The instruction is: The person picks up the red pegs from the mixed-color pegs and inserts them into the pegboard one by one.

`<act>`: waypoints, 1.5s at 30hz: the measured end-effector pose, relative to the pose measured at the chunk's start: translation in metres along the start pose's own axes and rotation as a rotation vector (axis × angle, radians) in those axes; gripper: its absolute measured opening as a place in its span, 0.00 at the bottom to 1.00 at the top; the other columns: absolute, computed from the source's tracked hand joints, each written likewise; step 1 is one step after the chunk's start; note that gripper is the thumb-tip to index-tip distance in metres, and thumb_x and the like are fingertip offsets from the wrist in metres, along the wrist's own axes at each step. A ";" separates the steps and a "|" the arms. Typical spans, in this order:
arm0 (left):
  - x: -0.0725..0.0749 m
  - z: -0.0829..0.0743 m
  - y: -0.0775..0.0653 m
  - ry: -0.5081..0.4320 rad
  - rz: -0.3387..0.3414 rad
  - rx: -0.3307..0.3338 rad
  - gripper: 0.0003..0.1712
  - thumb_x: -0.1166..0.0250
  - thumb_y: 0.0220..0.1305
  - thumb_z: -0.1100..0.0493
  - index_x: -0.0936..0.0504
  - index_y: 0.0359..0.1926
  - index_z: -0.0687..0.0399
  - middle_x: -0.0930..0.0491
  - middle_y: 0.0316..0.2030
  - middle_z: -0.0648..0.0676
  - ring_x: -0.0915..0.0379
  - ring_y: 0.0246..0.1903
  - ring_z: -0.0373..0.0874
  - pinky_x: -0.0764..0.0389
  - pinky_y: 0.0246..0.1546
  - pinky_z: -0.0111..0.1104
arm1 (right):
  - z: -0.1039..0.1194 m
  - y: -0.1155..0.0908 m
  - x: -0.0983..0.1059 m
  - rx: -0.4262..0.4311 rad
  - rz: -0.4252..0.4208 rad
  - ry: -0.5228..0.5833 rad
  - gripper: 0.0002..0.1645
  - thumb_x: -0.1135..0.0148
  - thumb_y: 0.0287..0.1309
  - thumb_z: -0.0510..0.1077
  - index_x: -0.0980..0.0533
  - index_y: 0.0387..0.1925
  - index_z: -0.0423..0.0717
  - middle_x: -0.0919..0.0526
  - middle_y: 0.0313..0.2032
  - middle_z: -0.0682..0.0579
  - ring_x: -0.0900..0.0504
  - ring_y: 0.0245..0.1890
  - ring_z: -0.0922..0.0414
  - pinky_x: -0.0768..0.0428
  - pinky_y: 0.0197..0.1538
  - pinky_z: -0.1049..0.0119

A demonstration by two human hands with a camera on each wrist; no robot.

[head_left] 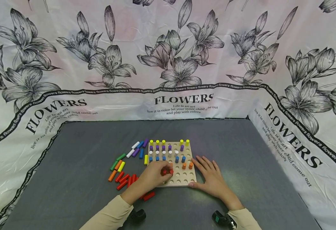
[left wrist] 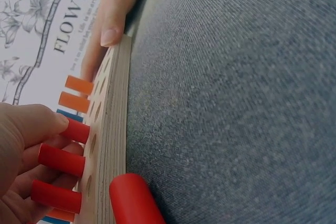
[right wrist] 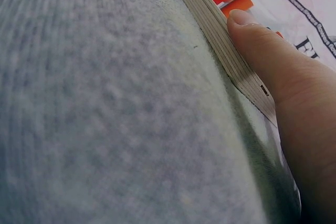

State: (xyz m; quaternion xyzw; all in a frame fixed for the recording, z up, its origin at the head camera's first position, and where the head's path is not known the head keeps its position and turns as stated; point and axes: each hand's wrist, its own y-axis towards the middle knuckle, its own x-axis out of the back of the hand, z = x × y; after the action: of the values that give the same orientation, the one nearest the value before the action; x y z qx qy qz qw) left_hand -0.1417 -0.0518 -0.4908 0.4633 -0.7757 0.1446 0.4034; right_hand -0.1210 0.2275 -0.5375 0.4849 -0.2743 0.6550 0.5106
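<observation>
A light wooden pegboard (head_left: 182, 181) lies on the grey table, with rows of yellow, purple, white, blue, orange and red pegs standing in its holes. My left hand (head_left: 153, 174) is over the board's lower left part. Its thumb and fingers pinch a red peg (left wrist: 77, 130) that stands at a hole. Two more red pegs stand beside it in the left wrist view, partly in front of the fingers. At the board's right edge my right hand (head_left: 211, 179) rests with fingers spread, its thumb (right wrist: 257, 38) touching the near corner. The left hand hides some holes.
Loose red pegs (head_left: 122, 184) lie left of the board, some behind the left forearm. Farther up are loose green (head_left: 114, 165), orange (head_left: 112, 175), white (head_left: 130, 153), blue and purple pegs. A flower-printed cloth (head_left: 182, 108) borders the table (head_left: 242, 153).
</observation>
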 end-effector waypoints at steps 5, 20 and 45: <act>0.001 -0.002 -0.001 -0.012 0.001 0.002 0.09 0.29 0.61 0.57 0.15 0.43 0.50 0.15 0.36 0.46 0.24 0.34 0.31 0.21 0.36 0.23 | 0.000 0.000 0.000 -0.005 0.005 -0.001 0.58 0.34 0.47 0.75 0.45 0.76 0.66 0.42 0.76 0.50 0.47 0.77 0.43 0.55 0.73 0.33; 0.052 -0.015 -0.015 -0.165 -0.154 0.042 0.13 0.30 0.62 0.60 0.14 0.48 0.50 0.12 0.45 0.49 0.15 0.44 0.43 0.15 0.46 0.44 | 0.000 0.001 0.000 -0.006 0.013 -0.004 0.59 0.34 0.47 0.76 0.46 0.76 0.66 0.42 0.76 0.50 0.47 0.77 0.43 0.55 0.73 0.33; 0.085 0.062 -0.089 -0.117 -0.328 0.355 0.09 0.27 0.56 0.64 0.13 0.40 0.58 0.11 0.34 0.53 0.18 0.29 0.33 0.18 0.32 0.24 | 0.000 -0.001 0.000 0.006 -0.006 0.006 0.59 0.33 0.46 0.74 0.45 0.76 0.63 0.42 0.76 0.48 0.47 0.77 0.42 0.55 0.73 0.32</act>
State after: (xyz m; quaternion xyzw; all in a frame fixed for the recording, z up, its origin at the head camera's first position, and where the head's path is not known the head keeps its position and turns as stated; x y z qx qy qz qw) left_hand -0.1181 -0.1869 -0.4790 0.6541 -0.6746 0.1842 0.2883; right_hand -0.1200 0.2278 -0.5381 0.4854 -0.2695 0.6557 0.5117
